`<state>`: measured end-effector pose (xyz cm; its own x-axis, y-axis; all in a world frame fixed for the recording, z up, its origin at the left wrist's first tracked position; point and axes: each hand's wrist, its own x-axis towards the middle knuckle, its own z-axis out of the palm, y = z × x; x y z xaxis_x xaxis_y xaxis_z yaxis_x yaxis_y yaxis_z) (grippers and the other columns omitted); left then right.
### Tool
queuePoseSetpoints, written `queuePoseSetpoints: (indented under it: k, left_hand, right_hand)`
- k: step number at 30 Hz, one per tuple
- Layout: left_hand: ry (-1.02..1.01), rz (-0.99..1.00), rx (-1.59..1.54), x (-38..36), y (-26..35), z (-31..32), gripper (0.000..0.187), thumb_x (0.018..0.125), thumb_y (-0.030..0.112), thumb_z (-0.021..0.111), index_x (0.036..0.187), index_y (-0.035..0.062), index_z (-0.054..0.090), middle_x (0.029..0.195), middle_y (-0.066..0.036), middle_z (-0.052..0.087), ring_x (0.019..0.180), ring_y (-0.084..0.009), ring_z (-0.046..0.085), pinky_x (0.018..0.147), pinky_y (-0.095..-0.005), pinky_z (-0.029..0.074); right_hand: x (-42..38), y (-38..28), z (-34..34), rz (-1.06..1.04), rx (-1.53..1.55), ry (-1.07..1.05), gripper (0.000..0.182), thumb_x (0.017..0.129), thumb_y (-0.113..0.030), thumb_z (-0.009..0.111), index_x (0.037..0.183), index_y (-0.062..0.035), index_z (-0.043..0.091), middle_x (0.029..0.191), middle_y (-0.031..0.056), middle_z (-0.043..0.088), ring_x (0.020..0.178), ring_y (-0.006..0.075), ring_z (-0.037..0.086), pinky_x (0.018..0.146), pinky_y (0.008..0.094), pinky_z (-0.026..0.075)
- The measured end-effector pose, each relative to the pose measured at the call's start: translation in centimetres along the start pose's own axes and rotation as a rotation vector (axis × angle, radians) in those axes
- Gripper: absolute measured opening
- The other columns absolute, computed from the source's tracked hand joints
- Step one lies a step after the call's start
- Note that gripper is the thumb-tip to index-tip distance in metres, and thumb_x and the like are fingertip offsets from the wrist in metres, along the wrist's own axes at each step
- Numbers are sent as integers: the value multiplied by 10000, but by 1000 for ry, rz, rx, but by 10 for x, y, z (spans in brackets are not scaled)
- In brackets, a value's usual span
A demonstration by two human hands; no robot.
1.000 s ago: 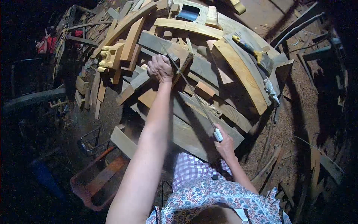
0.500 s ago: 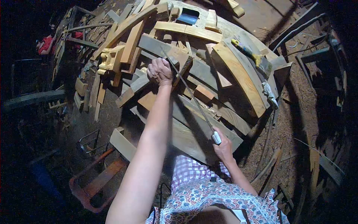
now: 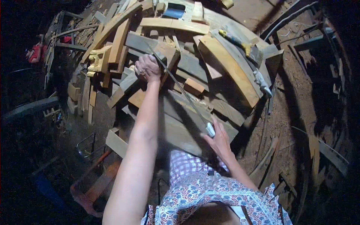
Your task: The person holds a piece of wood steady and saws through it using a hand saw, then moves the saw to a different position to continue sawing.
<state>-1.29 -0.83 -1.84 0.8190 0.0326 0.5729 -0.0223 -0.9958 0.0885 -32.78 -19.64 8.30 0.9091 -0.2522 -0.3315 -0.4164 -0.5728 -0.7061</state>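
A long thin metal tool with a pale handle lies slantwise over the wood pile, its far tip near my left hand. My right hand is at the handle, fingers stretched out and apart, with the thumb below it; the hand is not wrapped round it. My left hand is closed, its fingers curled down among the wood pieces beside the thin shaft. What lies under those fingers is hidden. Nearby are a grey plank and a small orange-brown wood block.
A curved yellow board lies at the right of the pile. On it is a yellow-and-black handled tool, with a whitish crumpled thing close by. An orange metal frame stands lower left. A person in red is far left.
My right hand has loosened from the pale handle and its fingers have straightened. My left hand stays closed at the same spot on the pile. The view has shifted, moving everything leftward.
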Motion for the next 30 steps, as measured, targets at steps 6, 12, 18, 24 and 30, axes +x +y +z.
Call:
queuePoseSetpoints:
  k: [6,12,18,24,30]
  left_hand:
    - [41,25,71,2,3,-1,211,797,253,445,699,113,569,730,-87,548,701,-286,524,649,-410,405]
    - [47,30,90,3,4,-3,204,791,252,446,705,118,573,723,-78,544,698,-281,523,645,-407,401]
    - [19,-3,60,4,6,-7,207,799,251,439,713,113,568,751,-74,551,705,-282,530,653,-413,406]
    - [67,51,36,3,4,-6,184,792,237,448,725,104,557,751,-92,548,696,-303,521,638,-426,396]
    - [80,-1,32,2,3,-2,255,859,336,429,831,122,564,873,-73,553,834,-275,521,795,-438,353]
  right_hand:
    - [4,4,1,73,195,-159,627,663,19,637,1240,-136,447,1156,185,544,1072,352,522,880,398,442]
    - [-6,8,-11,2,250,-130,566,686,-6,594,1225,-122,465,1085,193,578,1020,328,567,856,365,444]
    - [-3,15,-7,29,217,-147,594,676,-18,618,1232,-138,446,1148,193,548,1062,351,529,890,388,440]
    - [1,23,-3,0,224,-139,595,668,-20,629,1223,-149,457,1079,198,580,998,369,558,841,406,468]
    - [8,24,-6,-71,180,-68,593,667,-18,636,1221,-154,474,1076,184,591,982,358,572,828,397,484]
